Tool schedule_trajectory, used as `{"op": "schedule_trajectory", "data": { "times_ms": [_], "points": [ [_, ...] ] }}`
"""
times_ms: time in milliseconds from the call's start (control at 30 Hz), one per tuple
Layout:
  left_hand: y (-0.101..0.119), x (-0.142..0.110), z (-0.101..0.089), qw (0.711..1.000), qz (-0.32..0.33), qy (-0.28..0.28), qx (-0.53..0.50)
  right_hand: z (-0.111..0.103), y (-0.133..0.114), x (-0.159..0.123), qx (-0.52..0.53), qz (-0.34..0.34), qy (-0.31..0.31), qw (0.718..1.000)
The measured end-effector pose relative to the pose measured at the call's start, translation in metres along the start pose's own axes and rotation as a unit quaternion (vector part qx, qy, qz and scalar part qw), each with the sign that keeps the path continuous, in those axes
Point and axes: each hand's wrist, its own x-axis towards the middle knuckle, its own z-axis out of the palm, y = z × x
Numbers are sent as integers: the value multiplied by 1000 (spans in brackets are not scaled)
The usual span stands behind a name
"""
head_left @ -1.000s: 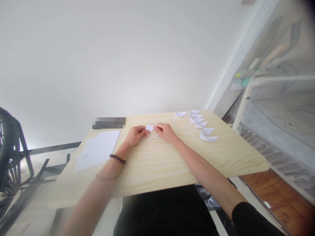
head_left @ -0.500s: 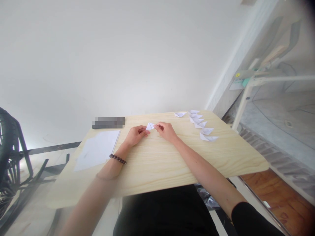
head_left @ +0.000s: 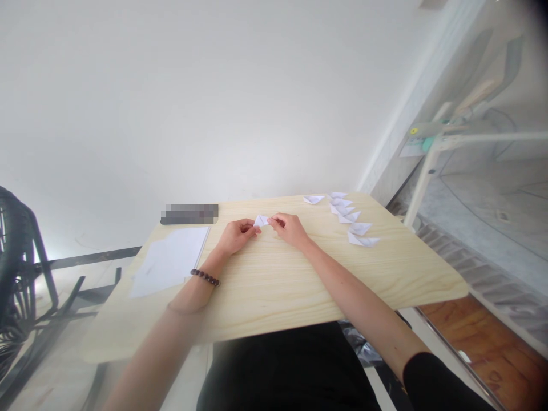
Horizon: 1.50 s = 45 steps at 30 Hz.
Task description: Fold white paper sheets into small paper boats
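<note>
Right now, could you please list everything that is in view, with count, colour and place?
Folded paper: 1, white, between both hands
Paper boat shapes: about seven, some overlapping, white, table's far right
Paper sheets: several, exact count unclear, white, table's left
Pixelated object: 1, dark, table's far left corner
Table: 1, pale wood, below the hands
Wall: 1, whitish, behind the table
Chair-like object: 1, black, left edge
Metal-looking frame: 1, white, right of table
Brown surface: 1, reddish, lower right
Bead bracelet: 1, dark brown, left wrist
Clothing: count unclear, black, bottom centre and right arm
Left hand: 1, bare, at the paper's left
Right hand: 1, bare, at its right
</note>
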Motion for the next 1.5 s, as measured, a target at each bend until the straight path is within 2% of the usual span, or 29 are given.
{"op": "schedule_trajectory", "data": {
  "times_ms": [167, 533, 800, 967, 1500],
  "points": [
    [0, 1, 2, 999, 6, 6, -44, 1, 0, 0, -5, -1, -5, 1000],
    [-2, 1, 2, 1000, 5, 0, -18, 1, 3, -1, 10, 6, -18, 1000],
    [1, 0, 2, 999, 14, 4, -48, 0, 2, 0, 16, 6, -37, 999],
    [5, -1, 2, 999, 17, 24, -39, -1, -2, -1, 32, -11, -50, 998],
    [2, 0, -2, 998, 41, 15, 36, 0, -4, -2, 22, -10, -62, 998]
  ]
}}
